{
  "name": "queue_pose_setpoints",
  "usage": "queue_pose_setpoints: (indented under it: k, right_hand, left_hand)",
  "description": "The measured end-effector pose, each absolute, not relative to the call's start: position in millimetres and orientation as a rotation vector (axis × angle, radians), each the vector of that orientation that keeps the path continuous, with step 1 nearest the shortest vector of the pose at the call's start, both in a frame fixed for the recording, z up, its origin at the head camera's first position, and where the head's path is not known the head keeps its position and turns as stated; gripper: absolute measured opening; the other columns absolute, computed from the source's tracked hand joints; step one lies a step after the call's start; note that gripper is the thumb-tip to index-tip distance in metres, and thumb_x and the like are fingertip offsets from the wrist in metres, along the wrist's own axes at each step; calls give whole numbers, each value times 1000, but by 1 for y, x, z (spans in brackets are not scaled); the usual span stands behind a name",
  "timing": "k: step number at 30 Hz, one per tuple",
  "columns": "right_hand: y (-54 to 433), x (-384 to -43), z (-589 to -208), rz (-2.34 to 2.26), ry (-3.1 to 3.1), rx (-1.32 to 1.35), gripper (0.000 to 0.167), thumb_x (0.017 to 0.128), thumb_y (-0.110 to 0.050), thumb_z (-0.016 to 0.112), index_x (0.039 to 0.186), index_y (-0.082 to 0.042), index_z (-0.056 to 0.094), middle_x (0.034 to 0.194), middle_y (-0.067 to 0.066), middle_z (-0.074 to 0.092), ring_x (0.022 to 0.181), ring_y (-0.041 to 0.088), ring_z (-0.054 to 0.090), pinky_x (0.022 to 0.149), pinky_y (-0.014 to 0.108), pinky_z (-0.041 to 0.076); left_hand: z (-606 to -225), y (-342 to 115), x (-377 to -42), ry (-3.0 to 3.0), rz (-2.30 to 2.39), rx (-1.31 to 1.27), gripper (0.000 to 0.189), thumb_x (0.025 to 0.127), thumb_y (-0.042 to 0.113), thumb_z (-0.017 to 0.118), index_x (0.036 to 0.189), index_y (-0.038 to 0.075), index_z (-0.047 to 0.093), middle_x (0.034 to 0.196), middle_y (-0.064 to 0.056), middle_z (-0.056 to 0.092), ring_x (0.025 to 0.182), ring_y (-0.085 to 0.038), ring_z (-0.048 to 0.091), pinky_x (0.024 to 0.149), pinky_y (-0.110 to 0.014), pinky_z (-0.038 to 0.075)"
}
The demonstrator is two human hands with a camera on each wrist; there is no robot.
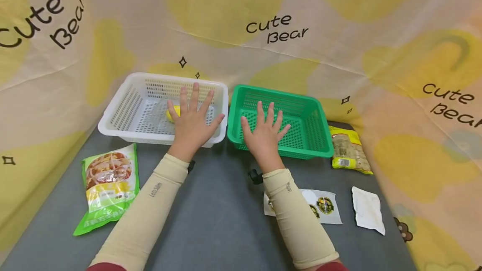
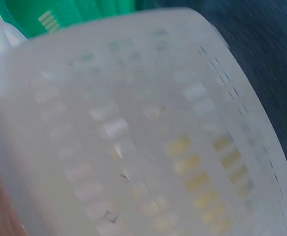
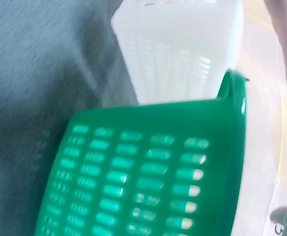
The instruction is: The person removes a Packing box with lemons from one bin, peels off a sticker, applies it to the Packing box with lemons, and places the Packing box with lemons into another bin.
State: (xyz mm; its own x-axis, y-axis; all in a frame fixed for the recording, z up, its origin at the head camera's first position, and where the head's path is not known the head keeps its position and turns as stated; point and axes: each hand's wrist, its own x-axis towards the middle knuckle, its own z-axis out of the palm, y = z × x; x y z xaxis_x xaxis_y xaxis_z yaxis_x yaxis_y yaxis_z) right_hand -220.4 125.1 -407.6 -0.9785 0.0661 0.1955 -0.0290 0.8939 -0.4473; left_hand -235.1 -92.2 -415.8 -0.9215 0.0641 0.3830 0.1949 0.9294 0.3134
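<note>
My left hand [image 1: 193, 126] is held with fingers spread above the right part of a white plastic basket [image 1: 113, 125]. Inside that basket lies a yellow object [image 1: 174, 113], partly hidden by the hand, with something clear and transparent around it. My right hand [image 1: 263, 137], fingers also spread, hovers over the left part of a green plastic basket [image 1: 318, 137]. Neither hand holds anything. In the left wrist view the white basket's slotted wall [image 2: 133, 113] fills most of the picture. The right wrist view shows the green basket's slotted wall [image 3: 148, 162] up close.
A green-and-white food packet [image 1: 109, 183] lies at the left on the grey table [image 1: 218, 221]. To the right are a yellow packet [image 1: 348, 149], a sheet with round stickers [image 1: 325, 206], partly under the right forearm, and a small white packet [image 1: 368, 210]. A printed cloth [image 1: 226, 11] hangs behind.
</note>
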Motion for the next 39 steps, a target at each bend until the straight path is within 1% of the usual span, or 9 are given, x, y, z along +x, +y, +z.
queue_pose_setpoints:
  k: [4, 9, 13, 15, 20, 26, 28, 34, 39]
  right_hand:
    - [118, -226, -401, 777, -2872, 114, 80, 107, -67, 38, 172, -29, 13, 178, 9, -3, 160, 42, -9, 120, 71, -9]
    - [101, -232, -389, 867, -2910, 235, 80, 107, -65, 41, 172, -30, 9, 178, 8, -6, 160, 43, -7, 123, 67, -2]
    - [83, -236, -384, 909, -2922, 281, 81, 108, -64, 42, 173, -30, 8, 178, 8, -8, 161, 42, -7, 125, 65, -1]
    - [74, -238, -383, 917, -2930, 297, 81, 108, -64, 41, 173, -30, 7, 178, 7, -9, 161, 41, -8, 125, 63, -2]
    - [51, -240, -383, 1001, -2954, 337, 80, 107, -65, 40, 172, -33, 6, 178, 7, -11, 160, 42, -8, 126, 62, -1]
    - [27, -238, -390, 1341, -2862, 313, 80, 107, -62, 47, 172, -36, 10, 178, 7, -8, 159, 48, 2, 121, 70, 18]
    - [20, -238, -393, 1399, -2835, 305, 79, 107, -61, 48, 172, -38, 10, 178, 7, -6, 159, 48, 4, 119, 72, 22]
    - [0, -239, -400, 1502, -2844, 312, 80, 105, -61, 52, 171, -39, 12, 178, 8, -8, 159, 47, 4, 117, 74, 23]
    - [-12, -245, -406, 1535, -2877, 256, 80, 105, -62, 51, 171, -37, 14, 177, 13, -5, 160, 47, 4, 119, 72, 22]
  left_hand:
    - [-416, -108, -233, -2722, -478, -173, 82, 102, 72, 46, 170, 33, 25, 178, 2, -12, 160, -36, -18, 117, -75, -9]
    - [-418, -139, -228, -2740, -461, -136, 83, 102, 71, 45, 170, 29, 25, 178, -1, -11, 160, -34, -21, 116, -74, -13]
    - [-417, -168, -226, -2782, -429, -67, 85, 102, 71, 43, 172, 28, 19, 177, -4, -13, 159, -37, -22, 115, -75, -16]
    - [-417, -183, -225, -2802, -427, -30, 85, 102, 71, 40, 172, 28, 16, 176, -3, -17, 158, -38, -24, 113, -75, -18]
    - [-416, -222, -221, -2827, -486, 55, 87, 102, 74, 37, 172, 29, 11, 175, -3, -19, 157, -37, -28, 111, -75, -22]
    - [-417, -264, -220, -2868, -566, 123, 91, 101, 77, 34, 172, 27, 7, 174, -6, -23, 156, -43, -26, 107, -77, -26]
    - [-418, -272, -221, -2884, -575, 121, 92, 100, 78, 34, 172, 27, 6, 174, -7, -23, 155, -43, -27, 106, -77, -27]
    - [-419, -285, -222, -2966, -590, 119, 94, 101, 79, 29, 172, 24, 0, 172, -12, -27, 152, -45, -32, 105, -77, -28]
    - [-421, -286, -222, -3004, -599, 122, 96, 99, 82, 25, 172, 24, 2, 171, -15, -26, 154, -49, -26, 105, -78, -26]
